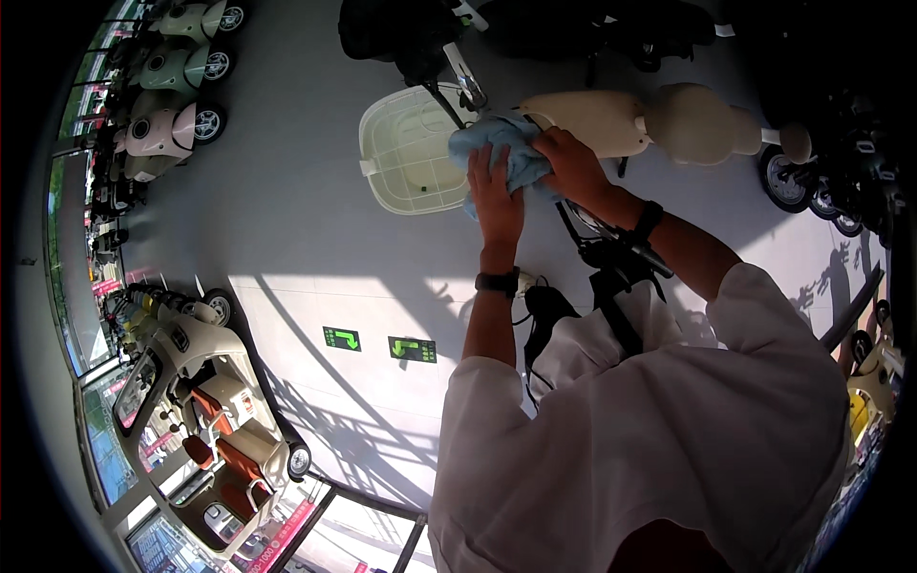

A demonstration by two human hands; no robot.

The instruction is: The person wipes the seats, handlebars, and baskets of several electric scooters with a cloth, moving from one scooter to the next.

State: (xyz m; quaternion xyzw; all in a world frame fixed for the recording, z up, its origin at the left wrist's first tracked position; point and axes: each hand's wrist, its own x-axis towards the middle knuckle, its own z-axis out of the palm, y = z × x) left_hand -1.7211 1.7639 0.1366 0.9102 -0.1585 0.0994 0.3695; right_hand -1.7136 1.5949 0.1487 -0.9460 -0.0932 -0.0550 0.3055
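Note:
A crumpled light-blue cloth [509, 145] is bunched over the front of a scooter, beside the white wire-mesh basket [371, 170]. My left hand [495, 196] presses the cloth from its near side, fingers bent over the folds. From the right, my right hand [573, 170] grips the cloth's edge, with the fingertips partly buried in it. The part of the scooter under the cloth is hidden. To the right of the cloth runs the scooter's beige body [592, 119], with a rounded beige seat [702, 124] behind it.
A black seat and chrome tube [463, 74] stand just beyond the basket. Pastel scooters [158, 134] line the left windows. A beige open-sided small vehicle [239, 420] stands at lower left. Green arrow signs [413, 350] lie on the floor. Dark motorbikes [821, 181] stand at right.

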